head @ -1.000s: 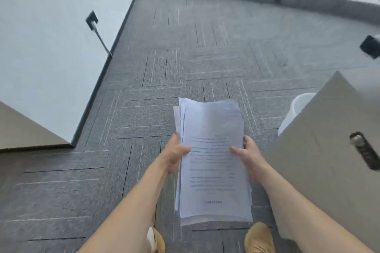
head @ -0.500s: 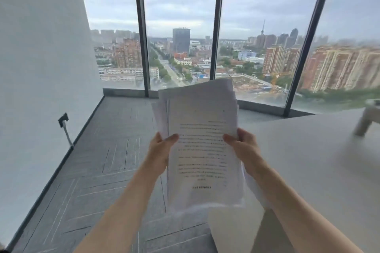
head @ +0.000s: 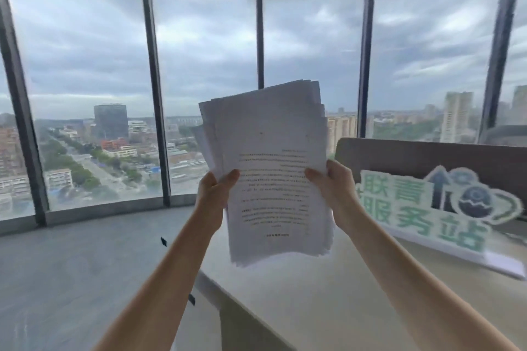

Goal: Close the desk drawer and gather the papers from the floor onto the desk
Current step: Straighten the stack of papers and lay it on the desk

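Up come the papers (head: 273, 168) from floor level w/ the view swinging off the carpet to the windows (head: 205, 65), stack now held upright in the air just above the desk (head: 328, 302), left of the green sign (head: 439, 208). Left hand (head: 212, 194) and right hand (head: 332, 185) each pinch a side edge, thumbs on the front sheet, fingers curled behind. Best move, I'd say: tap the ragged bottom edges square on the desk, then lay it flat, clear of the sign.
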Available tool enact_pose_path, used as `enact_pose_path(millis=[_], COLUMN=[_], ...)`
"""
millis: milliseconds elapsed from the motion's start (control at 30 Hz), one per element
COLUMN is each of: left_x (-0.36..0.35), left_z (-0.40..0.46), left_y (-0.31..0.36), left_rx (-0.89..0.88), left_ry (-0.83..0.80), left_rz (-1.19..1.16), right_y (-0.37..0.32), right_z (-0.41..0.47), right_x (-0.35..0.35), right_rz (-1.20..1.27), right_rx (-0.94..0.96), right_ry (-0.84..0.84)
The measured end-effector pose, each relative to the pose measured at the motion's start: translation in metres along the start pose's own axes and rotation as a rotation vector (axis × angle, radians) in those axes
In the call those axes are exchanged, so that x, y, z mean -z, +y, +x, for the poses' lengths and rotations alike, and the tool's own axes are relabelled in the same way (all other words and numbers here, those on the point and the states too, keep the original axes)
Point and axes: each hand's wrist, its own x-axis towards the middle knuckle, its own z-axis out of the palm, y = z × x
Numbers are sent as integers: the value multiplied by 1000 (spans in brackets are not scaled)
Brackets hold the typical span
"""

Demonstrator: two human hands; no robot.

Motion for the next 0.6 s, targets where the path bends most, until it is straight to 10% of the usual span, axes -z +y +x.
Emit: enact_pose_path(millis=[600], left_x=[-192], left_z=[-8], left_y=[-110], left_rx=[110], left_ry=[-300], left_rz=[-10], right_y=[83], right_z=[-6], right_x=[168], right_rz=[-18], right_rx=[-94], right_ry=[345])
